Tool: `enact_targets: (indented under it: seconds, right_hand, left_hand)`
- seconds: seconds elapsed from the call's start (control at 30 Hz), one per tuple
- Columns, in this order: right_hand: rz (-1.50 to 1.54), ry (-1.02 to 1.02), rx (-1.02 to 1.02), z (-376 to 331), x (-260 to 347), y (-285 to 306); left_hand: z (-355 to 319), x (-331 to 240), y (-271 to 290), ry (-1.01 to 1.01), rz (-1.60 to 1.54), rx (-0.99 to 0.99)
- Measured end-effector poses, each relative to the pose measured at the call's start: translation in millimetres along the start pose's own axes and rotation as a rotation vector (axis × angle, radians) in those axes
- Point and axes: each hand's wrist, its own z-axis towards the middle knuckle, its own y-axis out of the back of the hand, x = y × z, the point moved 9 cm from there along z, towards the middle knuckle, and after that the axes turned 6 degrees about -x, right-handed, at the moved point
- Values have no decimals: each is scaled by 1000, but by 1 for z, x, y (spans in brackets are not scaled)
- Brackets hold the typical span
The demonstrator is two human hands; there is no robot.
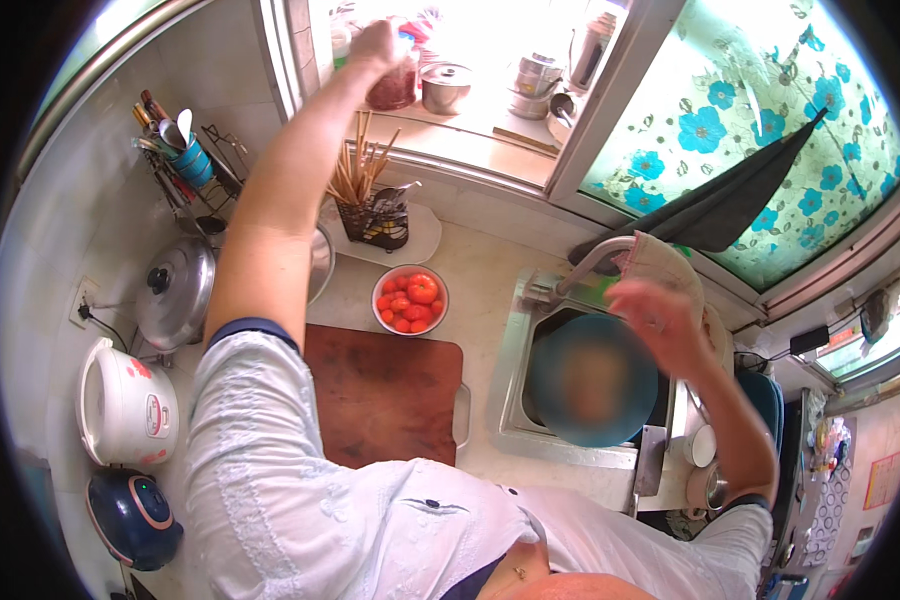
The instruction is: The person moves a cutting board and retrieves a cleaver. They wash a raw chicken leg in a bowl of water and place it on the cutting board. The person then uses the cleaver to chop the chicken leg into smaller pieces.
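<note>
My left arm stretches up through the open window, and my left hand (378, 46) is closed around the top of a jar (394, 84) with dark reddish contents. The jar is among things on the window ledge. My right hand (662, 318) hovers over the right side of the sink, its fingers loosely apart and nothing seen in them. Just behind it are the faucet (592, 258) and a pale cloth (660, 262). A blue basin (560, 400) sits in the sink below; its middle is blurred. A white bowl of red tomatoes (410, 300) stands on the counter.
A brown cutting board (390, 385) lies left of the sink. Chopsticks stand in a dark basket (375, 222) below the window. A lidded pot (175, 290) and white rice cooker (125, 405) line the left wall. A cleaver (650, 462) rests by the sink's front corner.
</note>
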Motion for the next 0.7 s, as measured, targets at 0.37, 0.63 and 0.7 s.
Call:
enact_targets:
  seconds: [0.37, 0.63, 0.7]
  right_hand:
    - [-372, -17, -235, 169, 26, 114]
    - [-723, 41, -329, 319, 64, 185]
    - [-794, 167, -568, 355, 57, 216]
  left_hand:
    - [27, 208, 82, 122, 682, -3]
    - [61, 246, 61, 219, 538, -91]
    - [58, 237, 50, 200, 518, -72]
